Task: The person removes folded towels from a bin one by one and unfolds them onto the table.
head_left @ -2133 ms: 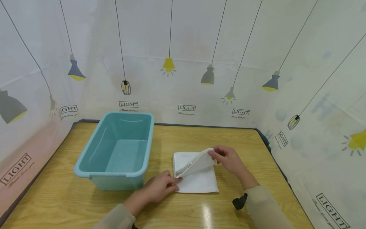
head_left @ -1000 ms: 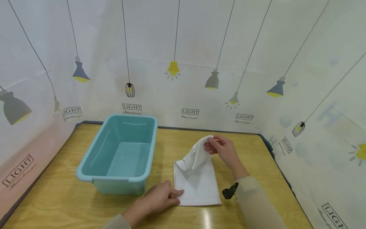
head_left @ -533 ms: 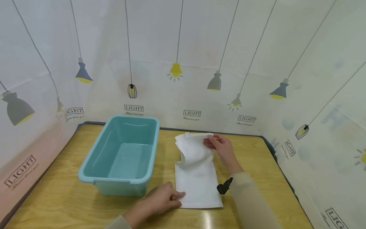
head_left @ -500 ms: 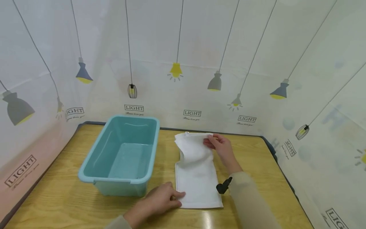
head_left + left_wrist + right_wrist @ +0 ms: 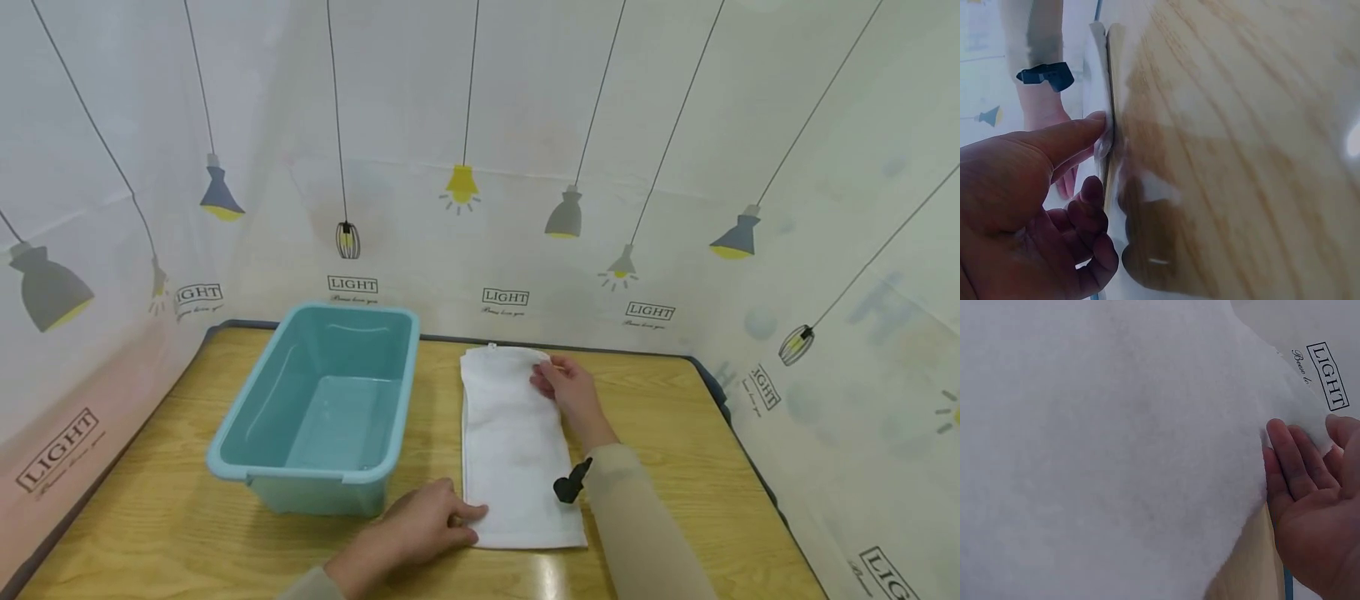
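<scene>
At the left I see a blue tub (image 5: 322,496) standing on the wooden bench (image 5: 435,417), open side up. Just right of it is the left hand (image 5: 431,518), fairly open: one finger stretches onto the near left corner of a white towel (image 5: 513,442), the others bend loosely, and it has hold of nothing. The towel lies on the bench to the right of the tub, apart from it, as a long folded rectangle with a small tag (image 5: 492,345) at its far edge. Further right, I have the right hand (image 5: 572,392) mostly closed, pinching the towel's far right corner. A black gadget (image 5: 572,481) at that wrist overlaps the towel's right edge, next to a pale sleeve (image 5: 637,517).
</scene>
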{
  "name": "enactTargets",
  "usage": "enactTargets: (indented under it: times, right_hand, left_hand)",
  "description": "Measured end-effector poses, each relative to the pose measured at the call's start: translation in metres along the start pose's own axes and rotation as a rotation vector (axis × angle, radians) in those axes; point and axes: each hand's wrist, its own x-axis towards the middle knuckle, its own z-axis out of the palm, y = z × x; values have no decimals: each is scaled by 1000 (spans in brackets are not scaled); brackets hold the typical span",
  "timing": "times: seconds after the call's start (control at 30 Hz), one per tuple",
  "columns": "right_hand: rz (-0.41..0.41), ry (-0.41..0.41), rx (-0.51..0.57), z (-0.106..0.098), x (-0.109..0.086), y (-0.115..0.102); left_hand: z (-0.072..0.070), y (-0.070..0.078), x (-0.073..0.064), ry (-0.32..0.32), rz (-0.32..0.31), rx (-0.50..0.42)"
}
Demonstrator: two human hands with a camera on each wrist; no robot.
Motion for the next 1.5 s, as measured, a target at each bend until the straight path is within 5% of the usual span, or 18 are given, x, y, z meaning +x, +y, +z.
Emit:
enactTargets:
  times: [0.53, 0.8, 1.23, 1.5]
  right_hand:
    - [36, -82, -128, -1, -8, 2]
    - [61, -77, -151, -6, -9, 4]
    - [-23, -110, -147, -14, -24, -5]
    - [-117, -157, -216, -22, -49, -16]
  left_hand:
    - [4, -3, -6, -5, 56, 0]
    - [4, -5, -5, -28, 20, -39]
    - [3, -7, -3, -28, 74, -40]
    - [3, -7, 0, -34, 35, -245]
